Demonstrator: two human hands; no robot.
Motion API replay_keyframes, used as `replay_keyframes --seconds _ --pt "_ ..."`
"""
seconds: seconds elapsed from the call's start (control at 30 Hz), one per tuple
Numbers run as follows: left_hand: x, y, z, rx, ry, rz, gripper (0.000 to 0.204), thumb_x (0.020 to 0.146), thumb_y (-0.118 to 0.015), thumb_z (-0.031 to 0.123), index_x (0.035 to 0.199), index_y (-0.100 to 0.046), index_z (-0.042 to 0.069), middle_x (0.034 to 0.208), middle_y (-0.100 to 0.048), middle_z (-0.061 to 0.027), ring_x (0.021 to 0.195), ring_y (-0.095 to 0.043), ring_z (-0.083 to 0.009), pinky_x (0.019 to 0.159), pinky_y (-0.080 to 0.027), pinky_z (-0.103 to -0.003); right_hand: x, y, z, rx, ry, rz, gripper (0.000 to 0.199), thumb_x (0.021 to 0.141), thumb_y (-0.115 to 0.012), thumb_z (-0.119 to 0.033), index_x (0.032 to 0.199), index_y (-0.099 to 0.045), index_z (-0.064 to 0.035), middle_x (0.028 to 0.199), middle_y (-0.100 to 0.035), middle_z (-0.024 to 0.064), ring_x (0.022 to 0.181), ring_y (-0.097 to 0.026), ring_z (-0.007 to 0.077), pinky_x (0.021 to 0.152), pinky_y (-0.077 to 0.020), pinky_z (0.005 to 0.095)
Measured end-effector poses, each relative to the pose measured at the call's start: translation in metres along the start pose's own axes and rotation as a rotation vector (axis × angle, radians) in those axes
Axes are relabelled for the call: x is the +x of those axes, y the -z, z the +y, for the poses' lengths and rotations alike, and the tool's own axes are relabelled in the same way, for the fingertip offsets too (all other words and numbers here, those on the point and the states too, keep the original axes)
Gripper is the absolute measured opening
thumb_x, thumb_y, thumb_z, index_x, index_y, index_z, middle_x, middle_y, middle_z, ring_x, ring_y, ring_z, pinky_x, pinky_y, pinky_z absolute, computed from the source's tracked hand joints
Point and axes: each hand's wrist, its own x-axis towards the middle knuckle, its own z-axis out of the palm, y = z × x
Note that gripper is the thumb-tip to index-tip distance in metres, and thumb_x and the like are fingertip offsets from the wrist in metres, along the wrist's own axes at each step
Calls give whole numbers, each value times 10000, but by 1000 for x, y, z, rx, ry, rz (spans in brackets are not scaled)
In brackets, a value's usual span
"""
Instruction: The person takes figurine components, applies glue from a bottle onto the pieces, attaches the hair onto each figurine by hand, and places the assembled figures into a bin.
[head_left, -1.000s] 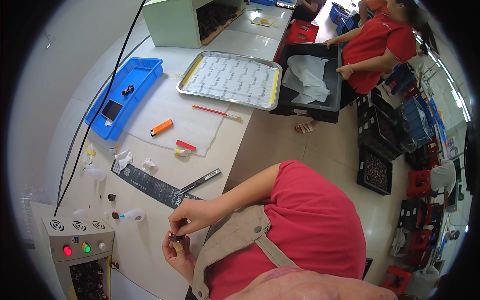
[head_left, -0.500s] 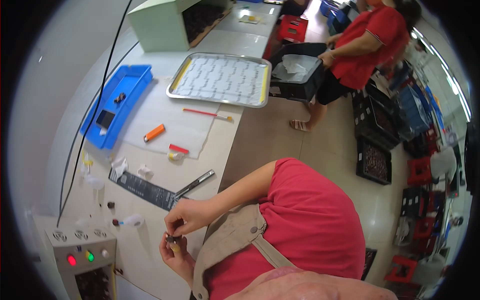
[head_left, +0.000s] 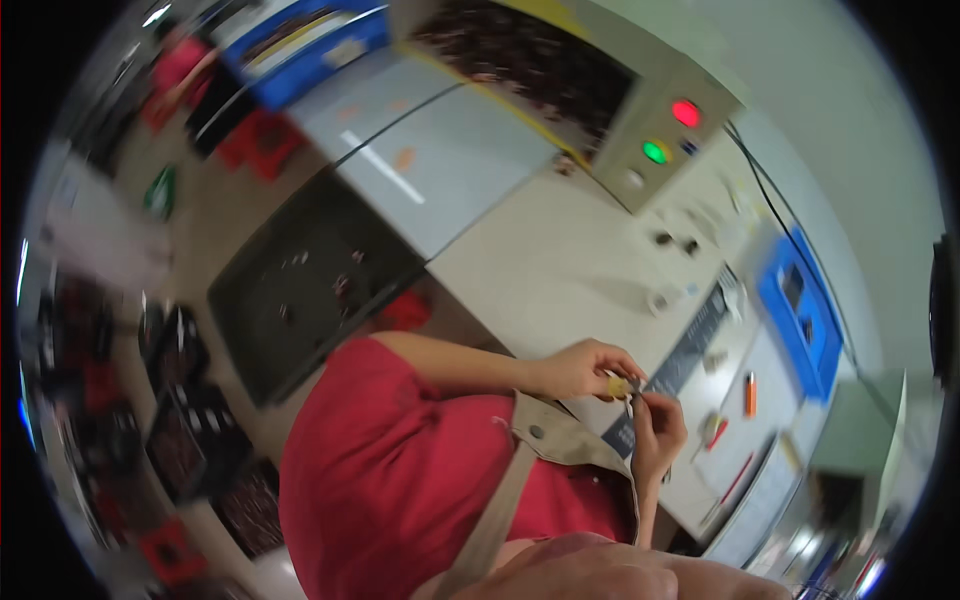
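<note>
— Well, where is the work right now?

— Up off the table (head_left: 560, 270), between both hands, just over its near edge. The left hand (head_left: 583, 368) has thumb and fingertips pinched together on a small yellow part (head_left: 616, 385). The right hand (head_left: 656, 430) meets it from below, fingers curled in at the same spot.

— Is the right hand gripping too?

— I cannot tell; its fingertips sit against the part's grey end, but it is too blurred to call.

— Which step would you say?

— Fine fitting or adjusting in the hand, I judge, about midway. A dark strip (head_left: 685, 350) lies on the table just beyond the hands, with an orange pen (head_left: 750, 393) and a blue tray (head_left: 805, 320) further off.

— And what does the next move call for?

— A steady left pinch, and small, careful right fingertip work.
</note>
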Motion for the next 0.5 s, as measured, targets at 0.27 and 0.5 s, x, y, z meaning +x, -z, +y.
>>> replay_keyframes --seconds 0.27,0.5 --pt "-5 2 10 -73 -42 30 251 840 -642 137 1056 -599 18 943 -616 -51 768 -583 -82 670 -493 -218 17 -8 -13 120 -25 4 69 810 -625 32 839 -587 -18 761 -589 -7 665 -505 25 617 -389 157" --pt "-6 7 12 -24 -76 44 255 835 -642 154 1053 -604 26 930 -611 -42 758 -576 -76 661 -486 -214 22 -15 -13 141 -15 3 71 810 -628 28 838 -583 -19 761 -587 -8 666 -505 25 611 -385 158"
